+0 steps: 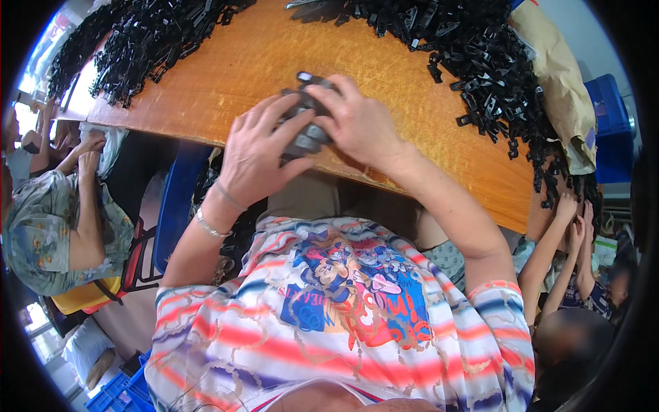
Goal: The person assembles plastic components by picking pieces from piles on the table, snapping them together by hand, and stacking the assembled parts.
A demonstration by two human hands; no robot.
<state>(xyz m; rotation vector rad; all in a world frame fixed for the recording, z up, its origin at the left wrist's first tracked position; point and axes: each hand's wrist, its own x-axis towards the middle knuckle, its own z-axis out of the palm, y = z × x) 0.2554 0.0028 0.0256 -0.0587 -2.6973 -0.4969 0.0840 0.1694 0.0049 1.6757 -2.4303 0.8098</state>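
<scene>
Above the near edge of the wooden table, both my hands are together around a small bunch of black plastic parts. My left hand wraps it from the left, fingers curled over the top. From the right, my right hand grips its upper part with thumb and bent fingers. Motion blurs the parts, and my fingers hide much of them, so their exact kind does not show.
Loose black plastic parts form a large heap at the right and another heap at the far left. A brown paper bag and a blue bin stand at the right. Other people sit on both sides, one in a patterned shirt.
</scene>
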